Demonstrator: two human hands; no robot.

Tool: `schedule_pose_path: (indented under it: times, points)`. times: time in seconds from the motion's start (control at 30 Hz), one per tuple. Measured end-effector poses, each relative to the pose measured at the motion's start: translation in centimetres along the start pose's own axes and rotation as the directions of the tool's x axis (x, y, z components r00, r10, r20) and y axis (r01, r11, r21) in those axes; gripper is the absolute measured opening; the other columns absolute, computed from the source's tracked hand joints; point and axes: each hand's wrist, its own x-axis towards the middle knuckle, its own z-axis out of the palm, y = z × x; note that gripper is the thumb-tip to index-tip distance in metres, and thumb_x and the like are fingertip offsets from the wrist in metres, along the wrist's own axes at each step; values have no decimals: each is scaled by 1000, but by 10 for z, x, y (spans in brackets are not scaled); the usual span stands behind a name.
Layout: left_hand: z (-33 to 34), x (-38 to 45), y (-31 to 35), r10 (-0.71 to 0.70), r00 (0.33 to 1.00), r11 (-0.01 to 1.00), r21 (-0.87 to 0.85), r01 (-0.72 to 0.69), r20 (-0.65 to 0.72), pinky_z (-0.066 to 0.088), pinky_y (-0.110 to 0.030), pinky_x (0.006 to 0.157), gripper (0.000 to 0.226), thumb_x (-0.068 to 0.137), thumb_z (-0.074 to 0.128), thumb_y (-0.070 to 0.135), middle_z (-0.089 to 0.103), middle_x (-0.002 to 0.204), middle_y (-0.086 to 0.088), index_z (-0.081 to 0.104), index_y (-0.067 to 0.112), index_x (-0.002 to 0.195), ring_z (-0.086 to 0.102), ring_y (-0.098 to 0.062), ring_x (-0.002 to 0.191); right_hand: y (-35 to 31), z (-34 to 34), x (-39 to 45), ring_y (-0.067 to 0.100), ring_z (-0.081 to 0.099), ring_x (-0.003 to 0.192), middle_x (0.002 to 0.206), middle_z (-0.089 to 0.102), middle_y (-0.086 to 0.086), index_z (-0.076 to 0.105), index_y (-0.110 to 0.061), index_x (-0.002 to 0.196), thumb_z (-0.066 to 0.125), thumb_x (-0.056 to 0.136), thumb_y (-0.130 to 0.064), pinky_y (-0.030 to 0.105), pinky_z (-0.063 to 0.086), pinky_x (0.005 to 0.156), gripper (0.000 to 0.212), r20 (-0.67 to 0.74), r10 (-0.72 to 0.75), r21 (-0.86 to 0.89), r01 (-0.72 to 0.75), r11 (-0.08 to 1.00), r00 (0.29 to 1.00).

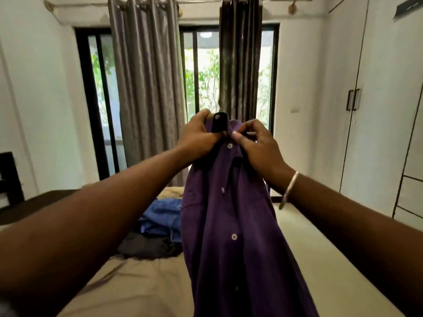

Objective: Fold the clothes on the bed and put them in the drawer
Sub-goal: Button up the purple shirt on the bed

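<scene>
A beige-sheeted bed (142, 284) is seen below a purple button-up shirt (231, 225), which is held up in the air at its collar. A blue garment (160, 216) and a dark one (146, 247) are left unfolded on the bed behind it. The collar is gripped by the left hand (198, 136), while the placket near the top button is pinched by the right hand (256, 145). Should either grip loosen, the hanging shirt could be dropped in a crumple onto the pile.
</scene>
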Motion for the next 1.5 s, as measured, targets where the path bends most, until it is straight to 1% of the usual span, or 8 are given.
schedule_pose_path:
  times: [0.17, 0.37, 0.57, 0.7, 0.9, 1.07, 1.27, 1.5]
  points:
    - [39, -4, -80, -50, 998, 999, 5, 50, 30, 35, -28, 58, 33, 73, 69, 8, 46, 60, 12, 41, 24, 70, 40, -3, 57, 71, 28, -78, 9, 49, 112, 121, 50, 4, 58, -27, 93, 75, 65, -63, 14, 40, 93, 49, 140, 0, -177, 25, 984, 990]
    - [88, 2, -169, -149, 986, 987, 50, 153, -77, 40, -29, 61, 24, 81, 62, 0, 55, 79, 6, 47, 16, 89, 52, -13, 73, 175, 80, -151, 30, 29, 143, 159, 10, 0, 49, -44, 125, 62, 66, -77, 55, 39, 108, 69, 206, 264, -535, -118, 837, 942]
    - [134, -18, -278, -654, 753, 707, 414, 574, 74, 28, -55, 114, 97, 87, 68, 25, 8, 164, -10, 1, 42, 155, 19, -43, 146, 268, 133, -175, 23, -5, 152, 164, -12, -6, 18, -55, 147, 52, 87, -66, 75, 11, 108, 70, 412, 632, -705, -210, 678, 657]
    - [153, -94, -304, -724, 688, 624, 478, 618, 54, 21, -67, 113, 90, 88, 63, 32, -2, 166, -7, 6, 34, 157, 5, -38, 151, 326, 148, -202, 18, -6, 152, 165, -7, -5, 14, -56, 149, 35, 91, -73, 73, 1, 111, 64, 410, 771, -786, -241, 570, 487]
    - [150, -213, -259, -626, 778, 713, 448, 539, 59, 49, -45, 91, 27, 86, 65, 37, 55, 118, 1, 67, 30, 113, 55, -24, 113, 342, 152, -218, 15, -9, 151, 165, -5, -8, 10, -60, 147, 23, 91, -75, 69, -5, 111, 60, 387, 744, -812, -182, 555, 546]
    - [133, -260, -240, -799, 588, 594, 315, 740, 126, 51, -38, 91, 42, 79, 72, 50, 58, 111, 0, 65, 29, 114, 61, -21, 104, 329, 142, -219, 19, 2, 152, 165, 5, -3, 20, -48, 151, 38, 95, -64, 64, -2, 115, 61, 418, 742, -759, -247, 602, 524]
    - [117, -275, -245, -843, 512, 511, 546, 664, 166, 52, -40, 86, 64, 73, 73, 45, 59, 120, -10, 45, 23, 126, 61, -35, 107, 245, 105, -290, 28, 62, 89, 100, 59, 5, 74, -26, 93, 69, 75, -46, 41, 53, 73, 28, 107, 391, -569, -266, 778, 914]
    - [91, -271, -253, -868, 486, 450, 566, 691, 97, 47, -38, 86, 48, 83, 59, 14, 60, 120, -21, 46, 12, 129, 60, -40, 107, 196, 98, -358, 20, 65, 85, 96, 54, -7, 68, -33, 110, 58, 67, -73, 38, 54, 70, 60, 225, 611, -654, -348, 672, 759]
